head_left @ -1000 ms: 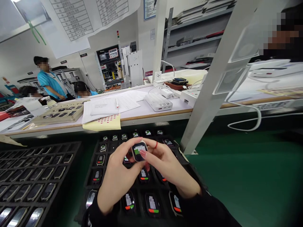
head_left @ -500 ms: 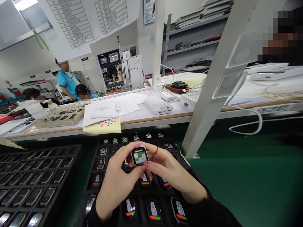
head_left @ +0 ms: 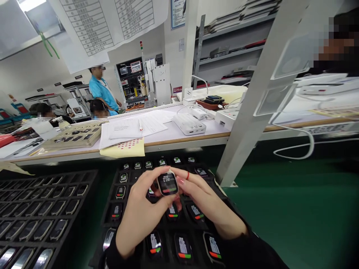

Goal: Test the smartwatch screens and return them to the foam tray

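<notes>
A smartwatch [head_left: 167,184] without a strap, light-framed, is held up over the black tray [head_left: 110,220]. Its dark screen shows small white text above a dim red and green bar. My left hand [head_left: 143,211] is closed on the watch's left side, thumb below and index finger along the top edge. At the right edge rests my right hand [head_left: 203,200], its index finger by the top corner, its thumb beside the screen and other fingertips below, partly hidden. In the tray's slots lie several more watches [head_left: 183,246], many with lit screens.
To the left, a second black tray [head_left: 84,209] holds rows of dark-screened watches. Beyond stands a bench with papers [head_left: 126,129], a white box-shaped device [head_left: 188,124] and cables. A slanted metal post [head_left: 246,97] rises at right. Other people are in the background.
The held watch's screen has gone from green and white blocks to dark with text and a red-green bar. My right thumb has lifted off the screen. A standing person in blue appears further right.
</notes>
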A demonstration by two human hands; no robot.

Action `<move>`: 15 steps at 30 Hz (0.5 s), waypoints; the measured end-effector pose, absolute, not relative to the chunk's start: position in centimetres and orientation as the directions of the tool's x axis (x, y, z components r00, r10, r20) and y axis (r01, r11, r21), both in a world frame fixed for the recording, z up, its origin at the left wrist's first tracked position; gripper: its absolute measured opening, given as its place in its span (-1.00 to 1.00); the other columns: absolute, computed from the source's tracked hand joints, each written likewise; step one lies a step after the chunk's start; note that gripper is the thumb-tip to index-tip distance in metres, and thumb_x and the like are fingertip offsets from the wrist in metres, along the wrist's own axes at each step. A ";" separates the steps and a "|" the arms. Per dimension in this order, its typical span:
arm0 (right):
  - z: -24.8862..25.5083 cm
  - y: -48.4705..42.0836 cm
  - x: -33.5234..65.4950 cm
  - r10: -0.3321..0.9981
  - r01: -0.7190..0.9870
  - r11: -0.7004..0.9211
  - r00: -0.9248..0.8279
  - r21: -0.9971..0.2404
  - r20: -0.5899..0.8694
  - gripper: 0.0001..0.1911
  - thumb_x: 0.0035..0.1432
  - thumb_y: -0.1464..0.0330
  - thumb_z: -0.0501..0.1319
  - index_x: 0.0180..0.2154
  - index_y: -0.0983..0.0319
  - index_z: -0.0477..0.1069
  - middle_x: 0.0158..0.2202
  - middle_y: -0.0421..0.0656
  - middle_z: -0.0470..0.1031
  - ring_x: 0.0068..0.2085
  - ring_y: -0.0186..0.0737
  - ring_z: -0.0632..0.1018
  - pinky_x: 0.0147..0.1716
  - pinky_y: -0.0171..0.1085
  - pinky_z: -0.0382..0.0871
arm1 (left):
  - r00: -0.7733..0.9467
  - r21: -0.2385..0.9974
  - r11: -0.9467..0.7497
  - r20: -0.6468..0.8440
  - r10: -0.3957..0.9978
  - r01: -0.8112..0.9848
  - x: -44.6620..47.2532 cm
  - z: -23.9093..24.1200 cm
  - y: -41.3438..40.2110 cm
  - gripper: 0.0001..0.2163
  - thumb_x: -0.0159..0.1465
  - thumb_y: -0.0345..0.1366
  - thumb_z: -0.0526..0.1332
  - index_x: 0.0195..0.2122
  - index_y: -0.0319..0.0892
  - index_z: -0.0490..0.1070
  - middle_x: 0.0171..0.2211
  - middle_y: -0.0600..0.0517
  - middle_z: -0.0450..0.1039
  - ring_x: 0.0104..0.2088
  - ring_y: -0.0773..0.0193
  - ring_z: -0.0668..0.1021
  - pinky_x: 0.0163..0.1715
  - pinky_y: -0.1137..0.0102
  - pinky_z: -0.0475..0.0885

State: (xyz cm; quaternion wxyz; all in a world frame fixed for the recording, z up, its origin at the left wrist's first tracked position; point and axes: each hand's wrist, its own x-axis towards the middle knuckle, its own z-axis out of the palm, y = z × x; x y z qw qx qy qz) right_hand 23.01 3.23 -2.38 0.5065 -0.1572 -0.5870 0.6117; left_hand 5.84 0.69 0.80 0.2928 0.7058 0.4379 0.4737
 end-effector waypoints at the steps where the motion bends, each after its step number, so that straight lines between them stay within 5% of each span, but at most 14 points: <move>1: -2.4 3.2 23.1 0.799 -0.444 0.195 -0.445 -0.875 0.404 -0.52 0.48 0.04 0.22 0.26 0.13 0.46 -0.22 -0.09 0.63 -0.42 -0.31 0.53 -0.47 -0.43 0.51 | 0.162 0.817 -0.465 0.436 0.885 0.341 5.8 0.8 0.7 -0.44 0.14 -0.51 0.40 0.09 0.24 0.51 -0.05 0.15 0.48 -0.33 0.41 0.49 -0.18 0.45 0.51; 5: -1.9 3.1 23.1 0.776 -0.510 0.132 -0.480 -0.850 0.410 -0.57 0.49 0.07 0.22 0.27 0.03 0.45 -0.19 -0.10 0.62 -0.37 -0.28 0.57 -0.49 -0.45 0.53 | 0.086 0.813 -0.497 0.496 0.864 0.305 5.9 0.5 0.7 -0.46 0.13 -0.37 0.49 0.10 0.29 0.51 0.07 0.10 0.33 -0.29 0.41 0.49 -0.18 0.45 0.52; 9: -1.2 3.0 22.8 0.796 -0.498 0.184 -0.431 -0.848 0.426 -0.67 0.40 0.12 0.35 0.11 0.07 0.60 -0.43 -0.18 0.57 -0.51 -0.36 0.52 -0.56 -0.50 0.47 | 0.074 0.873 -0.483 0.478 0.875 0.070 5.8 0.4 0.5 -0.53 0.19 -0.18 0.48 0.13 0.22 0.52 0.10 0.03 0.32 -0.13 0.28 0.53 -0.04 0.37 0.51; 12: -0.9 2.9 22.5 0.845 -0.453 0.278 -0.305 -0.847 0.440 -0.77 0.31 0.15 0.45 -0.13 0.15 0.70 -0.53 -0.19 0.53 -0.54 -0.37 0.49 -0.60 -0.53 0.41 | 0.145 0.913 -0.338 0.375 0.916 -0.226 5.5 0.6 0.6 -0.57 0.22 -0.06 0.44 0.12 0.08 0.56 0.03 -0.04 0.44 -0.05 0.21 0.52 -0.05 0.41 0.48; 15: -0.9 2.6 22.0 0.865 -0.436 0.340 -0.203 -0.833 0.459 -0.82 0.28 0.18 0.47 -0.20 0.15 0.70 -0.54 -0.20 0.53 -0.55 -0.36 0.49 -0.62 -0.54 0.39 | 0.272 0.904 -0.120 0.247 0.930 -0.411 5.5 0.7 0.9 -0.55 0.25 -0.01 0.40 0.13 -0.03 0.58 -0.05 -0.06 0.53 -0.20 0.29 0.51 -0.16 0.45 0.46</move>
